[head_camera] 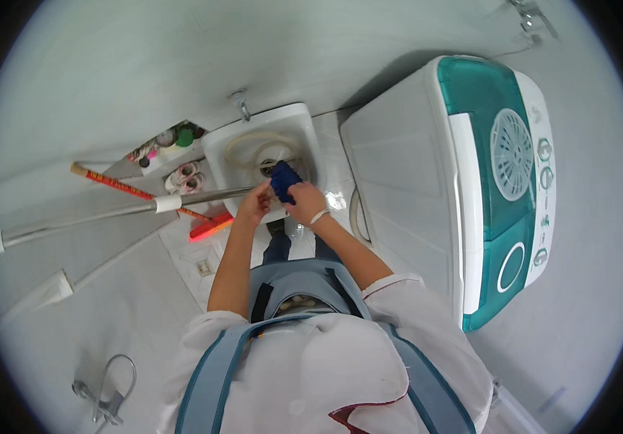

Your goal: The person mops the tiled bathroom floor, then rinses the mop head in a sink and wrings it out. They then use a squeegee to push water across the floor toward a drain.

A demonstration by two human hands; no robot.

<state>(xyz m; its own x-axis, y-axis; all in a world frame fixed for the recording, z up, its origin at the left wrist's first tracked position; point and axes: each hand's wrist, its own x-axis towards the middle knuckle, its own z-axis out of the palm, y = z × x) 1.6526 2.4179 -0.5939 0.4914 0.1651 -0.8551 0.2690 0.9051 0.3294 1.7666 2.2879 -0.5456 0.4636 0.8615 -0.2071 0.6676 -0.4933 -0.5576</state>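
Note:
Over a white sink basin, my right hand grips a dark blue cloth, bunched up at its fingers. My left hand is beside the cloth's lower left side with its fingers curled; whether it holds part of the cloth or something else cannot be told. Beyond the hands, a pale hose lies coiled in the basin around the drain. A metal tap is on the wall above the basin's far edge.
A twin-tub washing machine with green lids stands at the right. A metal rail runs leftward from near my left hand. Left of the basin are a red broom, a pair of shoes and a corner shelf with bottles. A hand shower hangs at lower left.

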